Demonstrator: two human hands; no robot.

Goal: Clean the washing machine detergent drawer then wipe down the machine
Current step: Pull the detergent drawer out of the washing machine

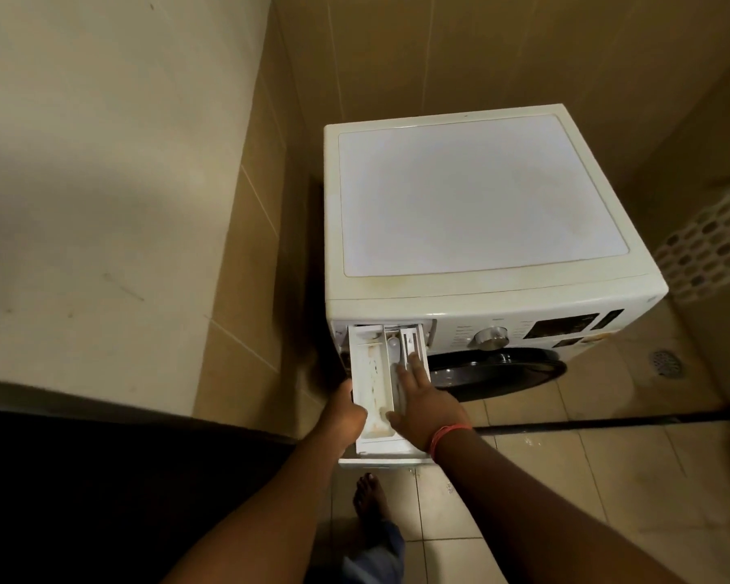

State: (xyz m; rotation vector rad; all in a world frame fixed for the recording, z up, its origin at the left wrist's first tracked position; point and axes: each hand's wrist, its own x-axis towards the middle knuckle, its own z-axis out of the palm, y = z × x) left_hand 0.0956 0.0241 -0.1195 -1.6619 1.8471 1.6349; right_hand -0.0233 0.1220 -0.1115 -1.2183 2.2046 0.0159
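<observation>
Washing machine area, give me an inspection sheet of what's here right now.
Surface: beige tiled floor, wet patches near the machine.
Job's things: white front-loading washing machine, yellowish stains on its top's front edge; white plastic detergent drawer pulled far out, brownish residue in its left compartment.
Clutter: nothing seen.
Hands: left hand grips the drawer's left side; right hand rests flat over its right compartments.
Cables: nothing seen.
Surroundings: beige tiled walls, round metal floor drain.

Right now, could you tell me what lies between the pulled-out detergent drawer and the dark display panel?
In the head view, a silver dial sits on the white front panel between the detergent drawer and the display panel.
</observation>
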